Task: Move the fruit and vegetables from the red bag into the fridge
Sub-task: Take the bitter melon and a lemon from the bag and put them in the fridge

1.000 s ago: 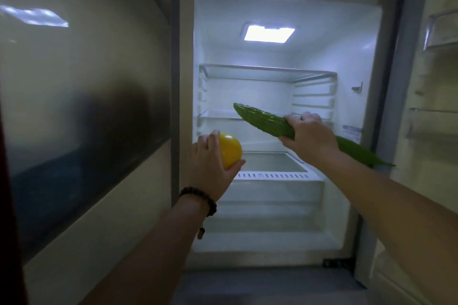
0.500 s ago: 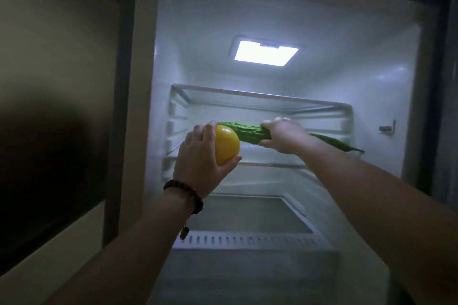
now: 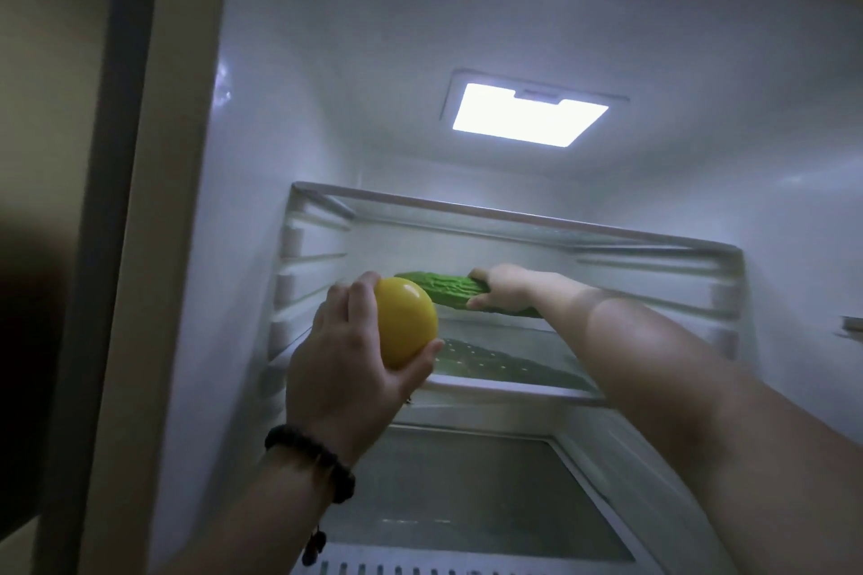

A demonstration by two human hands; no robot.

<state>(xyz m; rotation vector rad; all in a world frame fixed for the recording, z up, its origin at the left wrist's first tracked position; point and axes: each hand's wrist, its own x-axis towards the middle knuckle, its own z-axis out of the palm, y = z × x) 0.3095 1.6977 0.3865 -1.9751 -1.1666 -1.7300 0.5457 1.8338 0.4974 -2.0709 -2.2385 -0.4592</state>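
Note:
The fridge (image 3: pixel 261 154) stands open and lit in front of me. My right hand (image 3: pixel 506 292) reaches deep inside, gripping a long bumpy green gourd (image 3: pixel 443 289) that hovers just above the middle glass shelf (image 3: pixel 513 390); its reflection shows in the glass. My left hand (image 3: pixel 348 364), with a dark bead bracelet on the wrist, holds a round yellow fruit (image 3: pixel 404 327) at the shelf's front left corner. The red bag is out of view.
An upper glass shelf (image 3: pixel 513 215) sits above the hands. A drawer with a glass lid (image 3: pixel 467 495) lies below the middle shelf. The ceiling lamp (image 3: pixel 527 114) glows. A dark cabinet panel (image 3: pixel 60 154) flanks the fridge on the left.
I have come closer to the fridge. My right hand has pushed the gourd further in over the middle shelf, and my left hand has brought the yellow fruit up to that shelf's front edge.

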